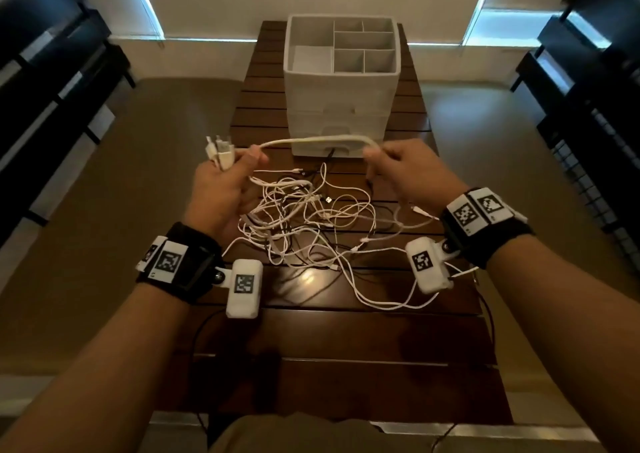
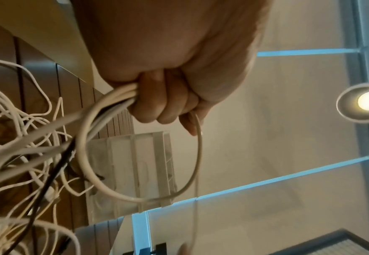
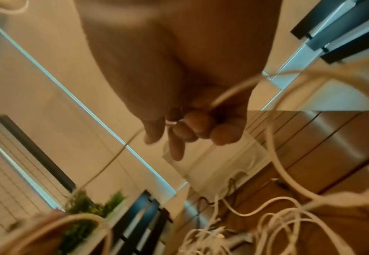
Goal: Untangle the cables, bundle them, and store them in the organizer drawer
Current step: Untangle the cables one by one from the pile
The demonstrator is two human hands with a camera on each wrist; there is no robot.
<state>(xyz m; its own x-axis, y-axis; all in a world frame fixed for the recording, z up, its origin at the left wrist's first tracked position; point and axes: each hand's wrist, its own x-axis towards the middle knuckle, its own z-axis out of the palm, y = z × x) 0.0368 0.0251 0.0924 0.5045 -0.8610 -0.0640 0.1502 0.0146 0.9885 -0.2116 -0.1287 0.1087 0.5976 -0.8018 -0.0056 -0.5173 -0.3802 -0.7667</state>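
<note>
A white cable (image 1: 317, 139) spans left to right above the surface (image 1: 346, 331), just near of the organizer (image 1: 341, 71). The left hand (image 1: 221, 189) grips bundled plug ends (image 1: 218, 151); right hand (image 1: 412, 172) fingers (image 3: 203, 124) pinch the cable. The tangled cables (image 1: 311, 224) lie below; the right wrist view is blurred.

The organizer (image 1: 341, 85) stood on the worktop (image 1: 332, 331) at its far end, its drawers facing the person. Before it, mid-worktop, lay the tangle of cables (image 1: 304, 224). Above the tangle, one cable (image 1: 315, 140) spanned between the hands: the left hand (image 1: 221, 189) on the left, with plugs (image 1: 218, 151) sticking out beyond it, and the right hand (image 1: 412, 172) on the right.
</note>
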